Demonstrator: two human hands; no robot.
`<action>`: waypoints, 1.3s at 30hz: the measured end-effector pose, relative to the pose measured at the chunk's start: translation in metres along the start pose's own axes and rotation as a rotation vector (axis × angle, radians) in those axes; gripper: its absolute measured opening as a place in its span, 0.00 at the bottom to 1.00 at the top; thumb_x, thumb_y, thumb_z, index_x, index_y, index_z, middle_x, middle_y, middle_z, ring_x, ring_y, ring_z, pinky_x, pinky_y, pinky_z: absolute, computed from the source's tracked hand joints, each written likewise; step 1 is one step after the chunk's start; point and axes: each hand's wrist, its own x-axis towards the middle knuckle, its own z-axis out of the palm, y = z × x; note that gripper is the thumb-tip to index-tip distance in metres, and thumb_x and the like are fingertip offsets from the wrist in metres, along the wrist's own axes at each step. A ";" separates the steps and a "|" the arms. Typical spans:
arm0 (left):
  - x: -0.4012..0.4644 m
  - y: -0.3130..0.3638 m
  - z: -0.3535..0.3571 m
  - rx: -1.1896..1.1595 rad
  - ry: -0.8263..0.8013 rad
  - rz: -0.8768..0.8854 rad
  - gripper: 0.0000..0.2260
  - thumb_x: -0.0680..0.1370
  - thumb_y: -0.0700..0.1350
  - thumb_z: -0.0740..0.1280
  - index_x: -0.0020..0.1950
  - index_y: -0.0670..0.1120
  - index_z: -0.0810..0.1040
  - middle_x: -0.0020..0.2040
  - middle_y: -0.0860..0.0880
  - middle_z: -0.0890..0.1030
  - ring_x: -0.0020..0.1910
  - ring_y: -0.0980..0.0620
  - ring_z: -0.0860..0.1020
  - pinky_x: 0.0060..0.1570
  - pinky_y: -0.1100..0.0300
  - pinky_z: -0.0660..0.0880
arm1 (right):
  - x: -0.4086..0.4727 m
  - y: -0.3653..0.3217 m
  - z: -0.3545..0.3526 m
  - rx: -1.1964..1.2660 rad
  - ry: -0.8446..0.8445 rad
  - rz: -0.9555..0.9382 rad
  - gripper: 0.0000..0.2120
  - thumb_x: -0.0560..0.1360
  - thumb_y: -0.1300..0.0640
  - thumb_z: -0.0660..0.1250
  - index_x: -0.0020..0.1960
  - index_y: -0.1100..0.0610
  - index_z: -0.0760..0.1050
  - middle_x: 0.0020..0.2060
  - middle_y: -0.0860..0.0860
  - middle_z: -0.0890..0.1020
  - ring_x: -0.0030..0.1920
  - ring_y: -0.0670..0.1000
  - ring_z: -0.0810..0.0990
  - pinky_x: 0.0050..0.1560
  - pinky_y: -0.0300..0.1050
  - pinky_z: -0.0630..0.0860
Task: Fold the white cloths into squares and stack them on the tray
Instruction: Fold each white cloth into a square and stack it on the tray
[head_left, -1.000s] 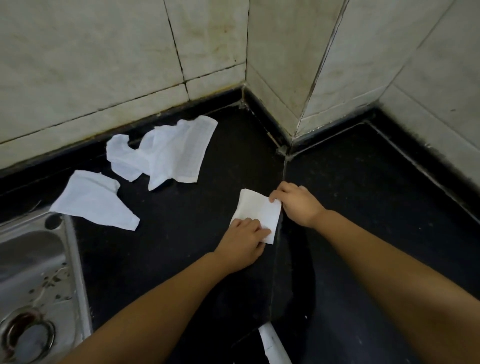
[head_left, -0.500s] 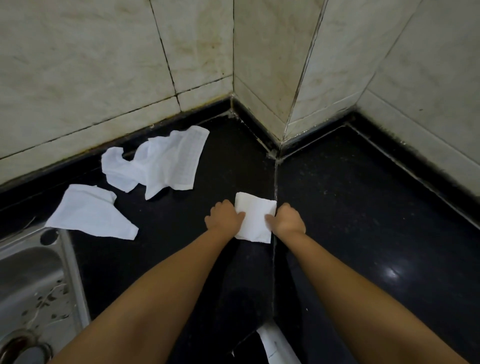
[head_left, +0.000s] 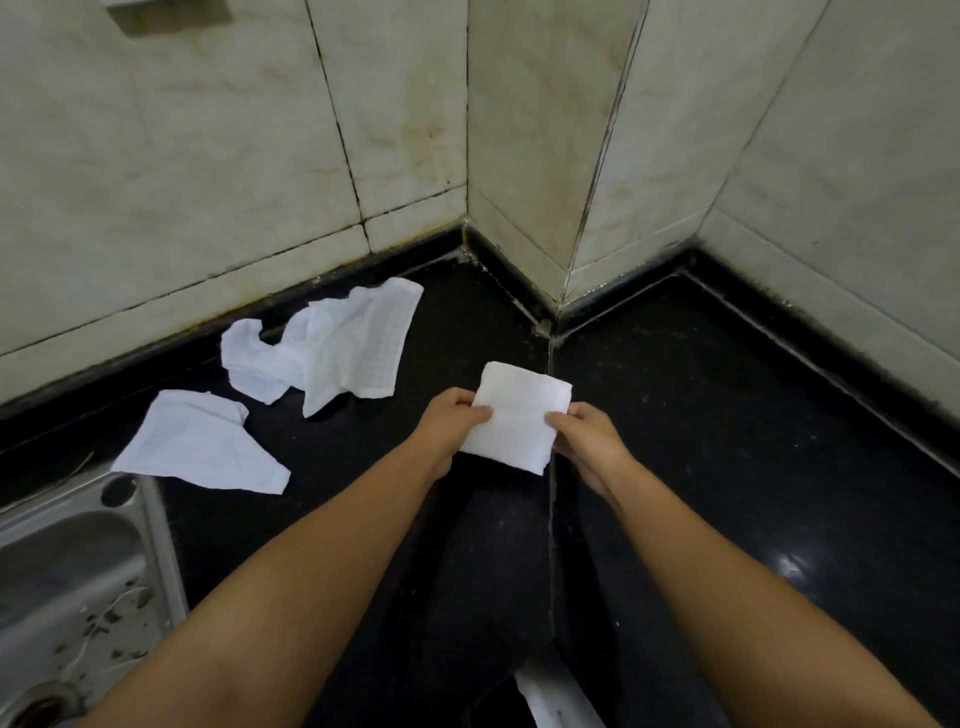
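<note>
A folded white cloth (head_left: 519, 415), roughly square, is held just above the black counter near the wall corner. My left hand (head_left: 452, 426) pinches its left edge, thumb on top. On the opposite edge my right hand (head_left: 584, 441) pinches it the same way. A crumpled white cloth (head_left: 332, 345) lies unfolded near the back wall at the left. Another white cloth (head_left: 200, 444), loosely folded over, lies in front of it beside the sink. No tray shows clearly in this view.
A steel sink (head_left: 67, 571) fills the lower left. Tiled walls (head_left: 530, 130) form a jutting corner behind the black counter (head_left: 727, 441). A white edge of something (head_left: 550, 696) pokes out at the counter's front, between my arms.
Both hands shifted from pressing the folded cloth flat on the counter to pinching its two sides, and the cloth has come up off the surface.
</note>
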 end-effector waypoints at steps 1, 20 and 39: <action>-0.002 0.006 0.001 -0.037 -0.027 0.017 0.07 0.76 0.38 0.66 0.54 0.43 0.74 0.58 0.40 0.78 0.54 0.45 0.77 0.56 0.48 0.76 | -0.004 -0.006 -0.005 0.064 -0.033 -0.004 0.04 0.76 0.64 0.64 0.51 0.61 0.73 0.52 0.59 0.81 0.49 0.54 0.81 0.50 0.50 0.80; -0.141 0.017 0.114 -0.023 -0.920 -0.154 0.11 0.76 0.34 0.58 0.55 0.39 0.76 0.52 0.41 0.81 0.50 0.44 0.80 0.52 0.50 0.76 | -0.200 0.063 -0.109 0.654 0.318 -0.030 0.12 0.79 0.58 0.61 0.61 0.59 0.73 0.55 0.56 0.81 0.53 0.56 0.81 0.41 0.50 0.80; -0.469 -0.169 0.361 0.463 -1.597 -0.276 0.17 0.76 0.33 0.55 0.62 0.41 0.75 0.56 0.42 0.82 0.54 0.44 0.81 0.52 0.49 0.77 | -0.582 0.295 -0.270 0.804 1.147 -0.092 0.05 0.78 0.60 0.64 0.52 0.58 0.76 0.44 0.54 0.81 0.39 0.51 0.80 0.32 0.43 0.77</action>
